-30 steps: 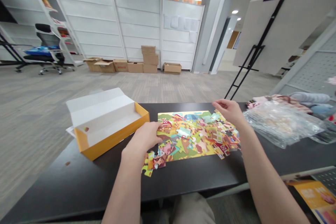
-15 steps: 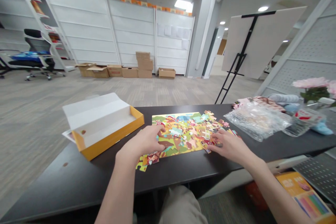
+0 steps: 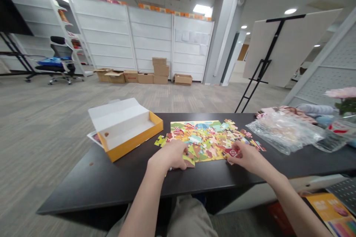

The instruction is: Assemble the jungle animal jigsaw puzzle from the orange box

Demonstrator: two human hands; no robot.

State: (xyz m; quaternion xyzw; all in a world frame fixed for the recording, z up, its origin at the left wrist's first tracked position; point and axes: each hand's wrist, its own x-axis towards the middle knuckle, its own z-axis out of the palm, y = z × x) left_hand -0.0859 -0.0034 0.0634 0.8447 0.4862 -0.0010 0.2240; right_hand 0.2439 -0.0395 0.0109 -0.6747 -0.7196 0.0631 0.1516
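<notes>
A colourful jigsaw puzzle (image 3: 205, 146) lies on the dark table, with many pieces heaped loosely over its board. My right hand (image 3: 247, 155) is at its lower right, thumb and index finger closed on a puzzle piece with a red barn (image 3: 231, 152). At the lower left corner my left hand (image 3: 172, 153) is palm down, its fingers curled and its thumb beside a green and brown puzzle piece (image 3: 189, 160). The tips of its other fingers are hidden. A yellow-green piece (image 3: 160, 140) lies left of the board.
A yellow box (image 3: 136, 142) with its white lid raised stands on the left. Crumpled clear plastic packaging (image 3: 286, 129) lies on the right, near folded cloths (image 3: 294, 113). Below the table's right side is an orange-yellow box (image 3: 328, 205). An easel (image 3: 264, 59) stands beyond the table.
The view has shifted, so the scene appears farther right. My left hand has come down to the board's lower left corner, thumb and fingers closer together. My right hand now shows the barn piece clearly.
</notes>
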